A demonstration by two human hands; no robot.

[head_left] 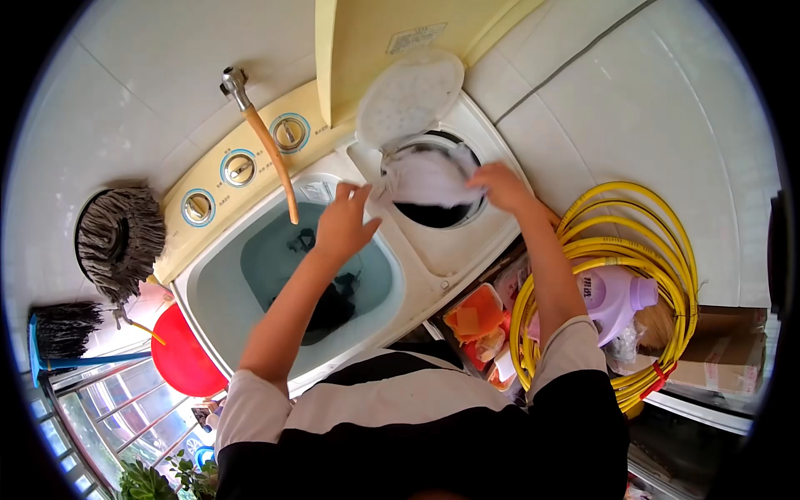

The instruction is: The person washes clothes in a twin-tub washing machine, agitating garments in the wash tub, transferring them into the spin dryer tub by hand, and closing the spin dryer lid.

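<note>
A twin-tub washing machine (425,258) stands before me with both tubs uncovered. A white cloth (429,177) hangs across the mouth of the round spin tub (433,217). At its right end, my right hand (500,187) is closed on the cloth's edge. My left hand (343,221) hovers over the divider between the tubs, thumb and fingers apart, with nothing visible in it and the cloth just to its right. Below it, dark clothes (335,304) lie in water in the wash tub (250,287). The round translucent spin lid (412,93) is tilted up behind the cloth.
An orange hose (273,154) hangs from a tap (236,83) over the wash tub. At right are a coiled yellow hose (687,250), a purple detergent bottle (615,292) and a cardboard box (725,346). A red basin (185,354) and a mop head (121,237) are at left.
</note>
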